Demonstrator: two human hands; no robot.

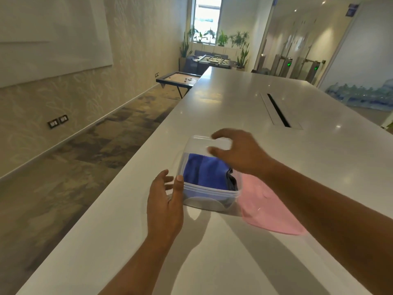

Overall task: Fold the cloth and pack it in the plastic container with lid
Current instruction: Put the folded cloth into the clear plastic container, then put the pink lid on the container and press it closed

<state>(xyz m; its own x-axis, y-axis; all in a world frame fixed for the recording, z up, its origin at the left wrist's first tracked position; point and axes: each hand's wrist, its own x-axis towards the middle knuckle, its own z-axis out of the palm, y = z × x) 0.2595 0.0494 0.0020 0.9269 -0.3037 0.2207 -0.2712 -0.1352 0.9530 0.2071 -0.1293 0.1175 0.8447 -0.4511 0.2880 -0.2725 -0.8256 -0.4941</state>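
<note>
Cloth (203,171), one blue piece, folded, lying inside one clear plastic container (212,193) just below the frame's centre; darker fabric edge showing at its right side, whether a second cloth or a fold cannot tell. Container standing on the white counter (244,99), uncovered. One pink lid (268,207) flat on the counter, just right of the container, partly under the right forearm. Left hand (164,204) against the container's lower-left corner, thumb on the rim, fingers spread, not clenched. Right hand (238,151) above the container's far right side, fingers curled loosely, grasping nothing, blurred. One dark slot (278,109) set into the counter, right of centre. Two wall sockets (57,121) at the left.
</note>
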